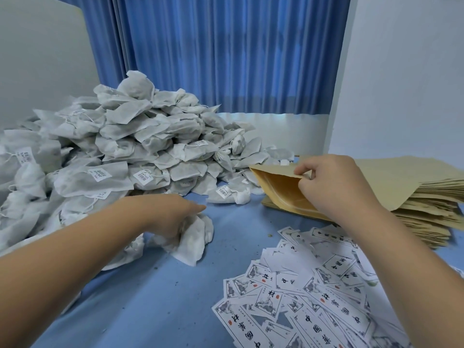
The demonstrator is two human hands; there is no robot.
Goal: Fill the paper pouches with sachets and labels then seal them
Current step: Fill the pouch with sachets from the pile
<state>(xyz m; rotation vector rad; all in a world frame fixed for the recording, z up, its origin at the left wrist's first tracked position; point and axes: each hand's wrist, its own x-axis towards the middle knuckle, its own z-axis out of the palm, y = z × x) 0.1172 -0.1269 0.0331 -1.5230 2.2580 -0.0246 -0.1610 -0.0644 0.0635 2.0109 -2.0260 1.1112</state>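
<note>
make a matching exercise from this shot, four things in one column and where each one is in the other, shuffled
Things
1. sachet pile
2. loose sachets
3. open pouch
4. labels

Places
A. spread out flat, near right
B. gripped under the left hand
C. heaped high, far left
D. pinched at its mouth by the right hand

Pairs: 1-C, 2-B, 3-D, 4-A
</note>
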